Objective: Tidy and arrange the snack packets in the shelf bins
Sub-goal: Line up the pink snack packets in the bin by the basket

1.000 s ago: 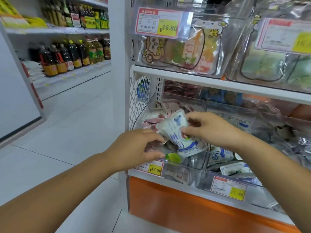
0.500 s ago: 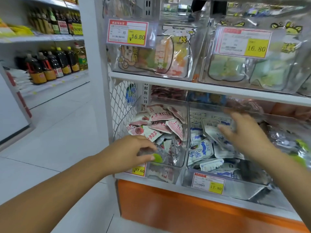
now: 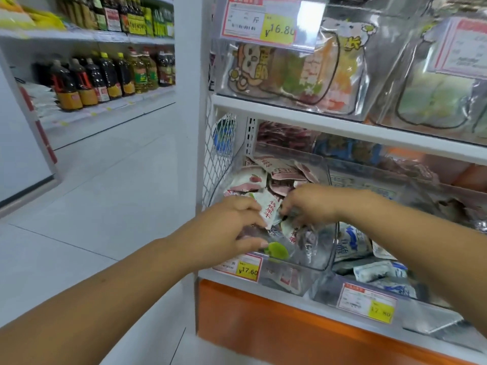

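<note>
Sorting looks partly done, as I judge it, with the straightening left to do. Both hands work inside the left clear plastic bin (image 3: 320,255) on the lower shelf. It holds a loose heap of red-and-white snack packets (image 3: 279,177) lying at all angles, some flat and some on edge.

The left hand (image 3: 229,227) sits at this bin's front wall with its grip closed. Its fingers are curled over and its thumb is below, pinching what seems to be a clear-fronted packet with a round green mark (image 3: 276,250). The right hand (image 3: 313,204) reaches in from the other side, also with a closed grip. Its fingertips pinch the edge of a white packet with red lettering (image 3: 268,208), which stands tilted between the 2 hands.

Just beside it, the right clear plastic bin (image 3: 432,320) holds blue-and-white snack packets (image 3: 351,243), also jumbled. As far as shows, the 2 colours are kept apart, with no blue packet among the red ones. That part of the job looks settled.

What remains is laying both heaps flat and facing forward. The green-marked packet may be a stray, but I cannot tell which bin it belongs to. A yellow 17.60 price tag (image 3: 247,270) hangs on the left bin's front, just under the left hand.
</note>
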`<state>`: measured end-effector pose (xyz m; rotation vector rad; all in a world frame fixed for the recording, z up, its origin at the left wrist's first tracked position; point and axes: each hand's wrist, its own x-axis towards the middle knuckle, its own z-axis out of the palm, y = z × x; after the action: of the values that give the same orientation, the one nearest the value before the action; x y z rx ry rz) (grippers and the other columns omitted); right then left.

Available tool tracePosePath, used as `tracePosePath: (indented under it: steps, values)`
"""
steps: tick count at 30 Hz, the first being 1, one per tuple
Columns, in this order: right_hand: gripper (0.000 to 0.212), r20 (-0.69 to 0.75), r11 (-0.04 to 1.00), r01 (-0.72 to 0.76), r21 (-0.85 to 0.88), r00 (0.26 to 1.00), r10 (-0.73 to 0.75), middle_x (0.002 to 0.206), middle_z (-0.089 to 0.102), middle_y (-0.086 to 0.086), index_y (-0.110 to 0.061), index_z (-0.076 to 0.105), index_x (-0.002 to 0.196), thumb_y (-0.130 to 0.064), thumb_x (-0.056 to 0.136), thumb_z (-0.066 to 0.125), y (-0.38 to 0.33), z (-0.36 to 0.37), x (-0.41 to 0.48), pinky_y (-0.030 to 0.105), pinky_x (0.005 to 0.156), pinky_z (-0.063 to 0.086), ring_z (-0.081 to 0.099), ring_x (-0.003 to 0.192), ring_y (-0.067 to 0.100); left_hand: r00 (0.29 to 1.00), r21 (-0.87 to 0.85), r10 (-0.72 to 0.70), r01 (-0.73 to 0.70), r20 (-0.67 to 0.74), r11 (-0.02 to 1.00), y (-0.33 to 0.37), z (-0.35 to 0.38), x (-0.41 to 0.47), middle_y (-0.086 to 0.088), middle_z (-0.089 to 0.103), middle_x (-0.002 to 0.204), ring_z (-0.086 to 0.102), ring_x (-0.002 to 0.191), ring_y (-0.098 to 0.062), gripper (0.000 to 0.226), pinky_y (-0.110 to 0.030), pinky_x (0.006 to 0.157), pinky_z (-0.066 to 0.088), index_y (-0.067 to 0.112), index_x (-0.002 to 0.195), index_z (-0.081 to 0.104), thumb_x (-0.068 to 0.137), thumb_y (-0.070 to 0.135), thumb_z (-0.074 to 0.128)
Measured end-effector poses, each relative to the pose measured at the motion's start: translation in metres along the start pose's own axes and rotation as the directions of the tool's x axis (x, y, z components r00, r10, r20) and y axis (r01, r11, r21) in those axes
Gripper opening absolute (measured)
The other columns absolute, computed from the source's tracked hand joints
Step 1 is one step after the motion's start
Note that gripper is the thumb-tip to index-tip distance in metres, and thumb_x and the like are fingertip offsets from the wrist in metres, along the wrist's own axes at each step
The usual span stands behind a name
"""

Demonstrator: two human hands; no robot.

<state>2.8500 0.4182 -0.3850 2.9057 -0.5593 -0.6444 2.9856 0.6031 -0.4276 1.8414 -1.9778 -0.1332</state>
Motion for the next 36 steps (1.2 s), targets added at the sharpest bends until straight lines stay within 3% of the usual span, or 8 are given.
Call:
tracePosePath:
  steps: [7, 15, 20, 24, 29, 31, 34, 36]
  values:
    - [0.033, -0.035, 0.982, -0.047, -0.185, 0.999, 0.041, 0.104, 0.067, 0.002, -0.024, 0.062, 0.112, -0.032, 0.081, 0.07, 0.01, 0.0, 0.024, 0.038, 0.084, 0.053, 0.061, 0.093, 0.025, 0.989, 0.099, -0.079, 0.067, 0.123, 0.993, 0.002, 0.008, 0.039, 0.004, 0.01, 0.162, 0.002, 0.147, -0.011, 0.06, -0.034, 0.117, 0.007, 0.027, 0.148, 0.036, 0.096, 0.057, 0.038]
    - [0.025, -0.087, 0.953, -0.077, -0.293, 0.995, 0.053, 0.093, 0.064, 0.003, -0.018, 0.063, 0.106, -0.027, 0.084, 0.068, 0.005, 0.003, 0.03, 0.032, 0.071, 0.053, 0.061, 0.083, 0.023, 0.959, 0.085, -0.177, 0.162, 0.223, 0.983, 0.0, 0.009, 0.041, 0.003, 0.009, 0.162, 0.002, 0.148, -0.012, 0.069, -0.032, 0.117, 0.006, 0.023, 0.152, 0.024, 0.095, 0.059, 0.04]
    - [0.015, -0.176, 0.996, -0.076, 0.056, 0.981, 0.085, 0.086, 0.067, -0.004, -0.023, 0.069, 0.092, -0.029, 0.079, 0.072, 0.004, -0.004, 0.009, 0.029, 0.067, 0.05, 0.062, 0.078, 0.018, 0.976, -0.013, -0.179, 0.182, 0.124, 0.983, 0.002, 0.005, 0.038, 0.004, 0.021, 0.158, 0.015, 0.144, -0.011, 0.075, -0.027, 0.115, 0.015, 0.023, 0.15, 0.03, 0.088, 0.055, 0.056]
    - [0.014, -0.273, 0.819, 0.027, 0.574, 0.949, 0.16, 0.081, 0.071, -0.01, -0.03, 0.074, 0.085, -0.017, 0.083, 0.069, 0.003, -0.02, -0.031, 0.029, 0.067, 0.053, 0.066, 0.072, 0.012, 0.987, -0.107, -0.158, 0.159, 0.013, 0.981, 0.005, 0.0, 0.033, 0.007, 0.026, 0.156, 0.028, 0.139, -0.011, 0.084, -0.022, 0.107, 0.025, 0.031, 0.15, 0.026, 0.081, 0.053, 0.068]
    - [0.018, -0.457, 0.608, 0.238, 0.757, 0.858, 0.233, 0.076, 0.067, -0.018, -0.027, 0.071, 0.095, -0.012, 0.091, 0.063, -0.003, -0.012, -0.069, 0.017, 0.054, 0.04, 0.053, 0.054, 0.009, 0.986, -0.448, -0.168, 0.157, 0.016, 0.88, 0.026, -0.012, 0.022, 0.031, 0.052, 0.125, 0.053, 0.107, 0.013, 0.062, -0.008, 0.085, 0.04, 0.054, 0.126, 0.044, 0.075, 0.045, 0.078]
    - [0.015, -0.526, 0.54, 0.301, 0.786, 0.784, 0.329, 0.076, 0.065, -0.02, -0.031, 0.068, 0.095, -0.017, 0.092, 0.063, -0.005, -0.005, -0.081, 0.016, 0.055, 0.039, 0.05, 0.055, 0.006, 0.979, -0.606, -0.204, 0.168, 0.009, 0.777, 0.039, -0.012, 0.022, 0.022, 0.065, 0.116, 0.062, 0.098, 0.008, 0.051, -0.018, 0.085, 0.051, 0.045, 0.123, 0.052, 0.08, 0.034, 0.076]
    - [0.024, -0.531, 0.422, 0.388, 0.819, 0.79, 0.305, 0.105, 0.065, -0.026, -0.036, 0.065, 0.107, -0.024, 0.087, 0.069, -0.009, 0.005, -0.101, 0.012, 0.074, 0.046, 0.061, 0.089, -0.007, 0.956, -0.785, -0.291, 0.199, 0.025, 0.587, 0.058, -0.012, 0.026, 0.005, 0.071, 0.111, 0.071, 0.09, -0.012, 0.03, -0.035, 0.079, 0.059, 0.026, 0.123, 0.055, 0.094, 0.018, 0.06]
    - [0.032, -0.53, 0.45, 0.38, 0.808, 0.803, 0.272, 0.1, 0.064, -0.033, -0.036, 0.066, 0.11, -0.02, 0.083, 0.073, -0.011, 0.014, -0.114, 0.012, 0.076, 0.045, 0.059, 0.089, -0.012, 0.961, -0.759, -0.273, 0.213, 0.048, 0.615, 0.063, -0.011, 0.028, 0.005, 0.071, 0.11, 0.071, 0.089, -0.012, 0.028, -0.031, 0.075, 0.059, 0.022, 0.124, 0.056, 0.095, 0.02, 0.058]
